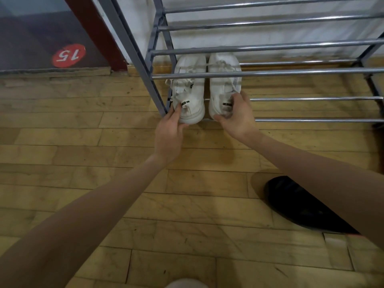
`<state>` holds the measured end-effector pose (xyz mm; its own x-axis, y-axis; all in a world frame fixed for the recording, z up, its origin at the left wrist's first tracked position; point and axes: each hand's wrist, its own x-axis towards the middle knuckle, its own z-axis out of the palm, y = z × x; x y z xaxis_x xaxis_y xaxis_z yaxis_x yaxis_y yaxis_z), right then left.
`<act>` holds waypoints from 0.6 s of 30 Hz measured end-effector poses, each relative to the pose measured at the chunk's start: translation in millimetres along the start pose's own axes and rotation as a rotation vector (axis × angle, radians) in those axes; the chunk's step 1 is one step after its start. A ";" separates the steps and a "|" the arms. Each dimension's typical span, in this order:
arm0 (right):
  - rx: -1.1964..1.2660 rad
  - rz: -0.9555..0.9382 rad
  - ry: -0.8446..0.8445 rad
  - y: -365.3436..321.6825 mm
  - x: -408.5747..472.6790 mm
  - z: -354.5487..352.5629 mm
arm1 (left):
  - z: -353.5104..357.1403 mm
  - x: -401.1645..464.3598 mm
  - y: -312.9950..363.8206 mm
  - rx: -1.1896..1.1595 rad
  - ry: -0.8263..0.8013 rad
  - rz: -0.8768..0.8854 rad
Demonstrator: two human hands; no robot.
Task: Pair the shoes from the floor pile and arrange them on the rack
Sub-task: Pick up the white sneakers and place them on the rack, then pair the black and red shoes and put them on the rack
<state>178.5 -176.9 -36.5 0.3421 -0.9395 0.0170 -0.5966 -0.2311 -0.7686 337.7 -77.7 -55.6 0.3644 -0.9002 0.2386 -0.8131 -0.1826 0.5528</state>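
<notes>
Rack (268, 72): grey metal frame w/ chrome rails, several tiers, stands on wood floor (83, 132) against a white wall.
Left white sneaker (190, 90): on lowest tier at rack's left end, just beside the left post, toe toward wall, heel at front rail.
Right white sneaker (223, 88): same tier, just beside the first, parallel, narrow gap btwn them.
Writing on shoes: black print on heel tabs; "ED" readable on left one, rest too blurred. Small side print unreadable.
Left hand (169, 132): fingers closed on heel of left white sneaker, thumb under the heel's rear edge.
Right hand (239, 115): gripping heel of right white sneaker, fingers curled over the collar, thumb at the back.
Black shoe (299, 206): on floor, well apart from rack, partly hidden by right forearm.
Red sticker (69, 55): round, reads "15" upside down, on the dark panel left of rack.
</notes>
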 end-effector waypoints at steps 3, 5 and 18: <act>-0.110 -0.037 -0.071 3.5 0.2 -1.9 | 0.8 1.2 6.3 0.008 -0.007 -0.042; -0.177 -0.060 -0.132 3.7 -2.2 -9.6 | 2.1 -2.4 17.0 0.001 0.020 -0.089; -0.515 0.113 -0.303 59.9 -154.1 -162.8 | 19.1 -56.0 119.2 -0.105 -0.326 0.031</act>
<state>-28.1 -87.1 19.0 0.4024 -0.8691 -0.2876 -0.8899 -0.2977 -0.3456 211.7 -56.6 -18.4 0.1623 -0.9867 -0.0018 -0.7642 -0.1269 0.6324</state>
